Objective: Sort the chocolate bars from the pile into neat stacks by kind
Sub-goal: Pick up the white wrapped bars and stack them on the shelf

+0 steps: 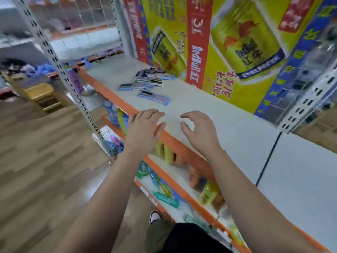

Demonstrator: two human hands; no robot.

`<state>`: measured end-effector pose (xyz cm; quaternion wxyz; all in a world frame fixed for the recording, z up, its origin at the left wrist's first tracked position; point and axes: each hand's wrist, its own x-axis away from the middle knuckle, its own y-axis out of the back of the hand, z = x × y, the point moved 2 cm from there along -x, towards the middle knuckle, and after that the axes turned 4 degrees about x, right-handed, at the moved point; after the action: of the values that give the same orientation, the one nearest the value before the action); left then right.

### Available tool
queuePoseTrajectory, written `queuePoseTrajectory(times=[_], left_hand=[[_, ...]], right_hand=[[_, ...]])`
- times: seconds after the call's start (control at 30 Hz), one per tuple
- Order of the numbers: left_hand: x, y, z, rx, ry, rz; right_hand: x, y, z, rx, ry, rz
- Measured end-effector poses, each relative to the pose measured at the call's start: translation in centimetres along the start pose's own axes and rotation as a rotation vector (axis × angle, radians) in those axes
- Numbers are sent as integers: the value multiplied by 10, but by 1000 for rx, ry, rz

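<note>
A pile of chocolate bars point(152, 76) in dark and light blue wrappers lies far back on the white shelf top point(209, 114). Two flat bars point(134, 86) lie just in front of the pile. One light blue bar point(154, 97) lies alone, nearer to me. My left hand point(144, 127) hovers over the shelf's orange front edge point(116, 99) with relaxed fingers and holds nothing. My right hand point(197, 129) hangs above the shelf top beside it, fingers loosely curled, empty. Both hands are well short of the bars. The picture is blurred.
Large yellow, red and blue drink cartons point(228, 42) stand along the back of the shelf. A perforated metal upright point(60, 70) rises at the left and another upright point(302, 105) at the right. Bottles and packets point(164, 190) fill the lower shelves. Wooden floor point(45, 161) lies to the left.
</note>
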<state>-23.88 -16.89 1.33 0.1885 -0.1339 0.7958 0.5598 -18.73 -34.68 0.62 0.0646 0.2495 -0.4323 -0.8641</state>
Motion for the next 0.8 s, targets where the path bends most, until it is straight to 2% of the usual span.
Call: queuePoseTrajectory(times=[0.23,0.47,0.8], left_hand=[[-82,3,96,-12,44,29],[-123,-22,167,53,23,92],[-191,-55,247,126,-22,330]], right_hand=[[-119,-61,18,24,-40,79],[-172,-111,9,168,-153,249],[-181,-128,22,192,-297,156]])
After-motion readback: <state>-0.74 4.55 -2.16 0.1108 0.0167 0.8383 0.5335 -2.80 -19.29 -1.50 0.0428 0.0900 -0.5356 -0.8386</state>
